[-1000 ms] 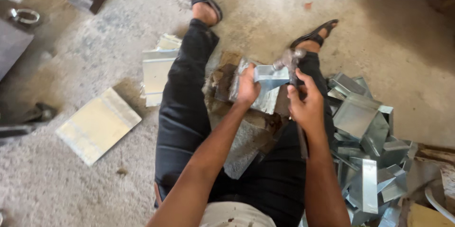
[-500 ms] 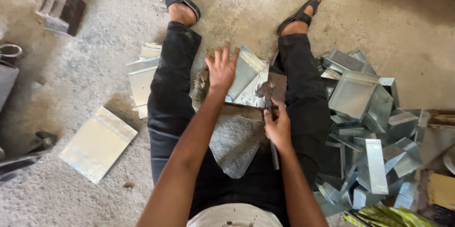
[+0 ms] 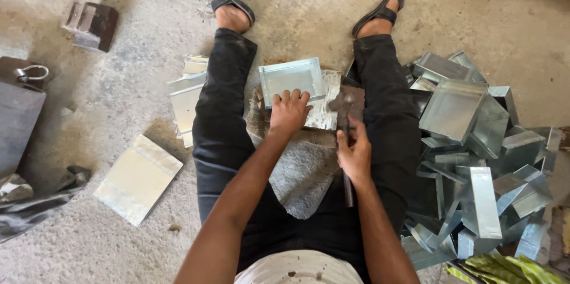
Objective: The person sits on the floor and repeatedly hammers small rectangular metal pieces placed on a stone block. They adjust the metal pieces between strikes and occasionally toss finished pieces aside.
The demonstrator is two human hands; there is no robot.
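A: Where is the left hand (image 3: 289, 112)?

B: Between the outstretched legs, fingers spread and pressed flat on the near edge of a shallow sheet-metal tray (image 3: 292, 80). It grasps nothing; it only pins the tray down on a worn block (image 3: 323, 112) on the concrete floor (image 3: 309, 5).

A: And the right hand (image 3: 355, 156)?

B: Just right of it and nearer, fingers clenched round the handle of a hammer (image 3: 344, 141). The hammer's head lies at the far end, beside the tray's right corner.

A: What lies about?

B: To the right, a heap of folded metal trays (image 3: 475, 159). Left of the left leg, a stack of flat sheets (image 3: 184, 97), and nearer, a single pale sheet (image 3: 138, 178). A dark block (image 3: 92, 24) sits far left.
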